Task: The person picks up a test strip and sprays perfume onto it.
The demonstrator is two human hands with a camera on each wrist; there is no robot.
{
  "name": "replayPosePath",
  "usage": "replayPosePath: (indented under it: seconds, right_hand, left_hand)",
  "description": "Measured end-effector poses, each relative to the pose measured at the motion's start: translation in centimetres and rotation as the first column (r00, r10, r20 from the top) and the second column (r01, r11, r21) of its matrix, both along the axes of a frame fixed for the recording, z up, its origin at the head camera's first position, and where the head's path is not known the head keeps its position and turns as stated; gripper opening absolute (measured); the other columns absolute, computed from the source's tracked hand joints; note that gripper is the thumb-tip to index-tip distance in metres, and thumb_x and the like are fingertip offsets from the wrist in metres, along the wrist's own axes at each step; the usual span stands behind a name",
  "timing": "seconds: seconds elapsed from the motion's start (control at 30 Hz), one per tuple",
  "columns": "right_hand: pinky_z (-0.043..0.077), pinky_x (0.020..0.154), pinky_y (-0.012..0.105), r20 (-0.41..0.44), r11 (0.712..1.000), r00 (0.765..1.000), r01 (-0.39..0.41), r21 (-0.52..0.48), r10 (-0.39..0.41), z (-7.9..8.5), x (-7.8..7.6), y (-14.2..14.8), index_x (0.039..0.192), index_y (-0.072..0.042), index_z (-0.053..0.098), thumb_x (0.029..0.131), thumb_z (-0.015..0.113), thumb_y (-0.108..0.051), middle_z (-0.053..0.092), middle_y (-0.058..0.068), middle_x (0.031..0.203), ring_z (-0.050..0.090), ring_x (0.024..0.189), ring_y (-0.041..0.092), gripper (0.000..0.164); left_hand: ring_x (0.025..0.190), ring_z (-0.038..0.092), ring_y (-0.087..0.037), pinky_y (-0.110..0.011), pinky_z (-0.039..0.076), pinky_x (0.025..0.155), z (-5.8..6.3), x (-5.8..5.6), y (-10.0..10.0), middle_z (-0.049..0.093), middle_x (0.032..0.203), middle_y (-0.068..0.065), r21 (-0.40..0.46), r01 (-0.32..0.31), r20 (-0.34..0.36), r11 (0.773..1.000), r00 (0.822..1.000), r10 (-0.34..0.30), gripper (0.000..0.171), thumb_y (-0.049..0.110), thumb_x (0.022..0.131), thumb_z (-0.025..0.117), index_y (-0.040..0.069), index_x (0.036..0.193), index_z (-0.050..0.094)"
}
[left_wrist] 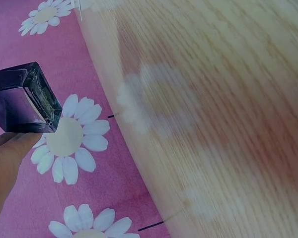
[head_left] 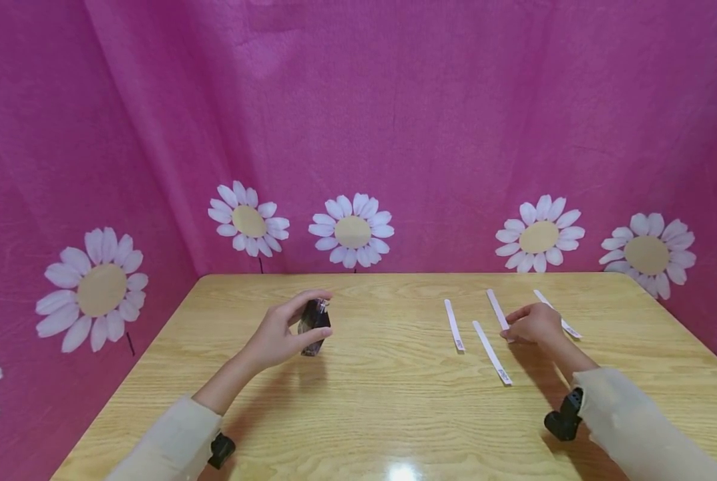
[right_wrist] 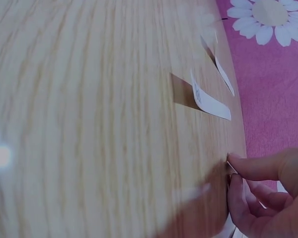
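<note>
My left hand [head_left: 279,333] grips a dark glass perfume bottle [head_left: 314,329] above the left part of the table, thumb on the near side and fingers over its top. In the left wrist view the base of the bottle [left_wrist: 25,101] faces the camera. On the right, my right hand [head_left: 535,325] pinches the near end of a white paper strip [head_left: 495,306] between thumb and finger. Two more strips, one [head_left: 454,325] farther and one [head_left: 491,351] nearer, lie to its left. A fourth strip [head_left: 570,328] passes partly behind the hand.
A wood-grain table [head_left: 382,401] spans the area under both hands. Pink cloth [head_left: 394,100] with printed daisies rises behind and along the sides. In the right wrist view two strips [right_wrist: 211,105] have curved-up ends. Black wrist cameras [head_left: 565,415] sit at the sleeves.
</note>
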State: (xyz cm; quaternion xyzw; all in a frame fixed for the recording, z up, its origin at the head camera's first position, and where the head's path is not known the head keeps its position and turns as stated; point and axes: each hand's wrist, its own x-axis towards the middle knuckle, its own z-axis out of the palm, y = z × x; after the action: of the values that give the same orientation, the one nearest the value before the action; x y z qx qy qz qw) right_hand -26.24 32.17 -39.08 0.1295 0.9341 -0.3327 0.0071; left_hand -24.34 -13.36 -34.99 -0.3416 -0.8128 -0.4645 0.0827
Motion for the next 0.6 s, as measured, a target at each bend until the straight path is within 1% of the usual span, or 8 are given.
replayPosePath:
  seconds: [0.13, 0.27, 0.4, 0.53, 0.6]
  right_hand:
    - [0.046, 0.058, 0.019, 0.015, 0.994, 1.0, -0.011, -0.113, 0.013, -0.1, 0.0, 0.5, 0.103, 0.008, 0.069, 0.067, 0.085, -0.016, 0.066, -0.001, 0.07, 0.056, 0.066, 0.008, 0.046]
    - [0.05, 0.054, 0.018, 0.033, 0.962, 0.998, -0.05, -0.269, 0.061, -0.4, 0.0, 0.9, 0.11, 0.014, 0.064, 0.073, 0.079, -0.009, 0.066, -0.01, 0.062, 0.057, 0.057, 0.0, 0.046]
    - [0.052, 0.053, 0.017, 0.054, 0.906, 0.994, -0.067, -0.418, 0.099, -0.6, 0.0, 1.3, 0.118, 0.019, 0.056, 0.081, 0.072, -0.004, 0.068, -0.01, 0.06, 0.059, 0.056, 0.0, 0.046]
    - [0.053, 0.056, 0.017, 0.049, 0.86, 0.991, -0.083, -0.504, 0.125, -0.5, 0.0, 1.5, 0.123, 0.017, 0.054, 0.085, 0.068, -0.004, 0.067, -0.012, 0.064, 0.059, 0.059, 0.001, 0.046]
    - [0.055, 0.059, 0.017, 0.039, 0.827, 0.988, -0.102, -0.553, 0.148, -0.2, 0.0, 1.7, 0.122, 0.014, 0.057, 0.086, 0.066, -0.005, 0.068, -0.013, 0.067, 0.061, 0.062, 0.0, 0.042]
  left_hand:
    - [0.117, 0.06, -0.03, -0.047, 0.048, 0.102, -0.1, 0.0, 0.0, 0.058, 0.133, -0.016, 0.005, 0.006, -0.002, 1.0, 1.0, -0.006, 0.051, 0.013, 0.085, 0.073, 0.009, 0.132, 0.054]
    - [0.117, 0.06, -0.029, -0.047, 0.049, 0.102, -0.3, 0.0, 0.0, 0.059, 0.132, -0.016, 0.008, 0.007, -0.009, 1.0, 1.0, -0.007, 0.051, 0.013, 0.085, 0.073, 0.008, 0.132, 0.054]
    - [0.116, 0.061, -0.029, -0.045, 0.049, 0.101, -0.4, -0.1, -0.1, 0.059, 0.132, -0.014, 0.007, 0.005, -0.007, 1.0, 1.0, -0.005, 0.05, 0.013, 0.085, 0.073, 0.01, 0.132, 0.054]
    - [0.116, 0.06, -0.03, -0.042, 0.049, 0.102, -0.4, -0.1, -0.3, 0.058, 0.133, -0.013, 0.014, 0.006, 0.01, 1.0, 1.0, -0.006, 0.051, 0.013, 0.085, 0.073, 0.014, 0.132, 0.054]
    - [0.117, 0.06, -0.031, -0.041, 0.049, 0.102, -0.5, -0.2, -0.4, 0.058, 0.133, -0.013, 0.015, 0.006, 0.015, 1.0, 1.0, -0.006, 0.051, 0.013, 0.085, 0.073, 0.015, 0.132, 0.055]
